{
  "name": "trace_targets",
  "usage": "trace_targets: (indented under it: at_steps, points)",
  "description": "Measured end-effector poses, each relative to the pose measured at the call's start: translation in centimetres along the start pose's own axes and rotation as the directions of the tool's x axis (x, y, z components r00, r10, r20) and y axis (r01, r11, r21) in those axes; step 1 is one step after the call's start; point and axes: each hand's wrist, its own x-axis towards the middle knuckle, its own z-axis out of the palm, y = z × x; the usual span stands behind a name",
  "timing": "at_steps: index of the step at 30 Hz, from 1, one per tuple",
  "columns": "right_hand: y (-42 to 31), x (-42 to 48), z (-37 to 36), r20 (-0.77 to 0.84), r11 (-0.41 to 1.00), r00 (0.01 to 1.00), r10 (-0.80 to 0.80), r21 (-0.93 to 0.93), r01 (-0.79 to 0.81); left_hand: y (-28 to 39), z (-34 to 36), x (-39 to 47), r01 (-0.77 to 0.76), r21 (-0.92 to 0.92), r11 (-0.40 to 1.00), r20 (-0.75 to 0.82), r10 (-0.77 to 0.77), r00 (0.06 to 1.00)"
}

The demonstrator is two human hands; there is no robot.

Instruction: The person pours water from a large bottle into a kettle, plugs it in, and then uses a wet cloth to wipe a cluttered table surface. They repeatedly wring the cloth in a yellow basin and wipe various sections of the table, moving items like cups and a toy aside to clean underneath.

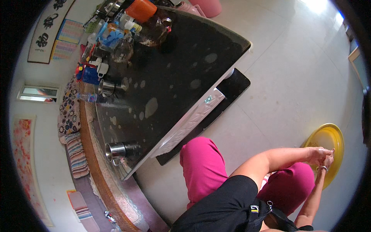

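Over a yellow plastic basin [338, 156] at the right, my two hands meet and touch each other. My left hand [316, 153] reaches in from the left and looks wet. Partly behind it is my right hand [328, 161], with a bangle [322, 167] on the wrist. The fingers overlap, and whether anything is between them cannot be made out. Water seems to lie in the basin, which rests on the tiled floor beside my pink-trousered knee [289, 182].
A dark glossy table [179, 72] stands at the left, bearing metal mugs [115, 151], a plastic bottle [87, 97], jars and an orange container [141, 10]. A black lower shelf [234, 84] juts out under it. Beyond are a wood-edged sofa [92, 168] and a pink bucket [207, 7].
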Motion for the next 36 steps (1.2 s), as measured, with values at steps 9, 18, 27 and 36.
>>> trace_targets:
  at_steps: [9,18,27,36]
  points:
    - [2.9,5.5,-0.4,0.009,0.979,0.999,-0.045,-0.199,0.046,3.2,2.4,-5.2,0.214,0.472,0.855,-0.296,-0.075,0.952]
    - [-14.5,3.4,-4.6,0.615,0.678,0.786,0.065,0.55,-0.487,9.7,6.8,-12.2,-0.038,0.733,0.679,-0.194,0.262,0.945]
    - [-56.6,-18.5,4.0,0.664,0.882,0.646,-0.377,0.469,0.033,17.1,20.4,-30.1,-0.511,0.552,0.659,-0.471,0.752,0.462]
    - [-72.3,-26.3,1.3,0.615,0.909,0.724,-0.313,0.414,0.042,30.5,24.5,-39.9,-0.689,0.493,0.531,-0.689,0.722,0.063]
